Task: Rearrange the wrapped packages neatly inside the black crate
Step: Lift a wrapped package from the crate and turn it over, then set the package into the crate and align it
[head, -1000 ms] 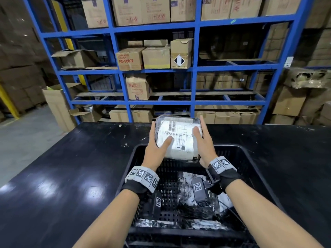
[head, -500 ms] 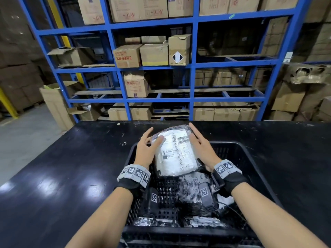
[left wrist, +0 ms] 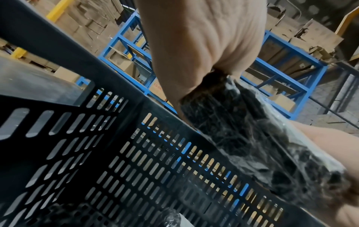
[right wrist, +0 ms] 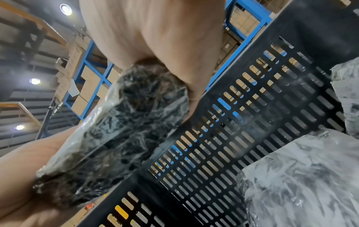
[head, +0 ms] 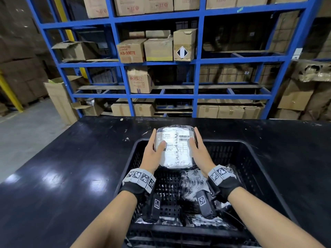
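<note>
Both hands hold one wrapped package (head: 174, 146), clear film over a white shipping label, above the far wall of the black crate (head: 250, 158). My left hand (head: 153, 151) grips its left side with the thumb on the label. On the right side my right hand (head: 198, 149) grips it the same way. The wrist views show the package's dark film-wrapped underside (left wrist: 252, 138) (right wrist: 126, 130) between the two palms, over the slotted crate wall (left wrist: 136, 161). More wrapped packages (head: 193, 183) lie on the crate floor under my right wrist and along the near wall (head: 211, 223).
The crate sits on a glossy black table (head: 62, 176) with bare surface to its left and right. Behind the table stands a blue shelving rack (head: 196, 83) loaded with cardboard boxes. More cartons are stacked at the right (head: 304, 97).
The package went from raised and level, to tilted low into the crate, and now sits level again at the far wall. Both hands kept hold of its sides.
</note>
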